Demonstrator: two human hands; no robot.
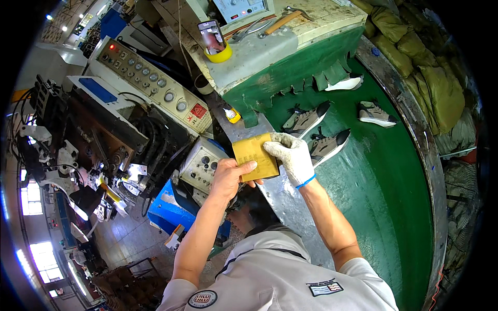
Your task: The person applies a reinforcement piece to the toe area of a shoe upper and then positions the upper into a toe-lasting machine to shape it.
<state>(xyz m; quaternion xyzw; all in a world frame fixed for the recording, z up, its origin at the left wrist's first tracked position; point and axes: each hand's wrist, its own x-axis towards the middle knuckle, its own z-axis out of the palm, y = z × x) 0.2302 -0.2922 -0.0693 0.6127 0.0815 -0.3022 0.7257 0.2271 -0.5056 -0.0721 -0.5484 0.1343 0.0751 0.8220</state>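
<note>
Between my two hands is a square yellow sheet (255, 150) with faint print on it; it looks like sandpaper. My left hand (231, 176) is bare and pinches its lower left side, thumb on top and fingertips showing underneath. A white knitted glove with a blue cuff covers my right hand (293, 155), which grips the sheet's upper right edge. Just beyond the gloved hand, a beige shoe with a dark toe (307, 120) and another such shoe (330, 145) lie on the green tabletop (384, 207).
Another shoe (376, 114) lies farther right, and one white sole (345, 84) shows beneath a ragged green sheet. A hammer (282, 24), pliers (250, 31) and a phone (211, 36) in yellow tape rest on the raised bench. Left stands a machine's control panel (150, 78); sacks (436, 93) line the right.
</note>
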